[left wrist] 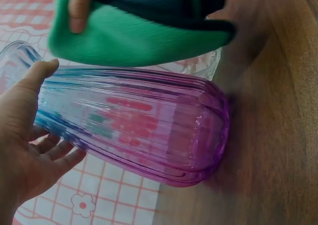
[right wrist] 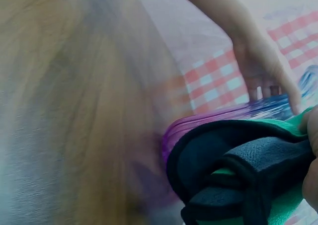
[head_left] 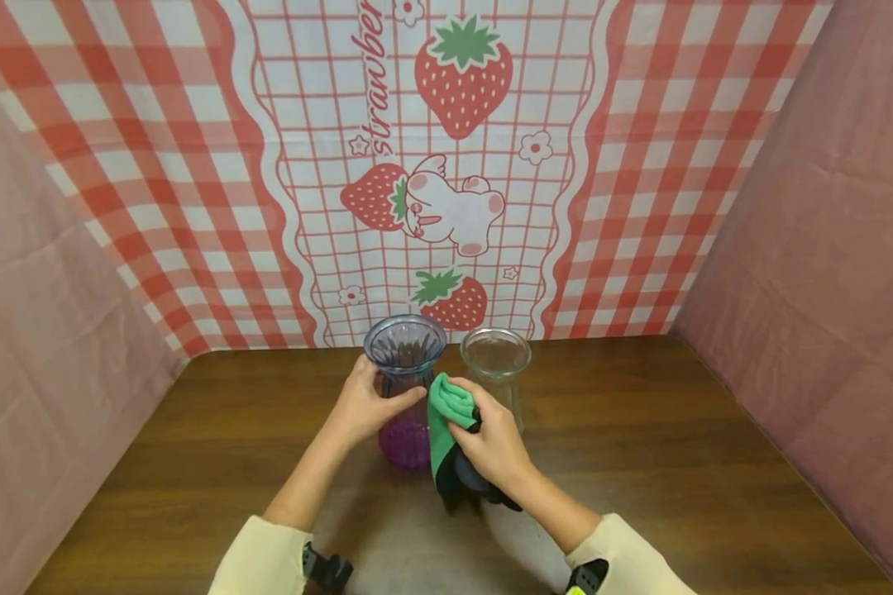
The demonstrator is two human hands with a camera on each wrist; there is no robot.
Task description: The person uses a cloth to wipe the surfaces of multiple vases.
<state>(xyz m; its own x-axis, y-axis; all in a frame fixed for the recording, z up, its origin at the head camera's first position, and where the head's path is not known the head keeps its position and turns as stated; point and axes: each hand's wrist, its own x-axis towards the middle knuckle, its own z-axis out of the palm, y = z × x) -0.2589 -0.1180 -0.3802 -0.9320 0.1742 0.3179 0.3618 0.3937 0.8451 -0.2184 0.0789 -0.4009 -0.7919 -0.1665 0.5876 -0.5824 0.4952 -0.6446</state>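
Note:
A ribbed glass vase (head_left: 404,442), blue at its flared mouth and purple at its base, stands upright on the wooden table. My left hand (head_left: 359,405) holds its neck from the left, thumb across the near side and fingers around behind. In the left wrist view the purple body (left wrist: 159,125) shows below those fingers. My right hand (head_left: 497,438) grips a folded cloth (head_left: 442,413), green on one face and dark grey on the other, with black edging. The cloth hangs close along the vase's right side, overlapping it in the right wrist view.
Just behind the cloth and right hand stands a clear glass vase (head_left: 497,369) with a wide rim, its lower part mostly hidden. A red-checked strawberry-print cloth (head_left: 432,207) covers the back, and plain pink fabric (head_left: 804,248) lines both sides of the wooden table (head_left: 640,463).

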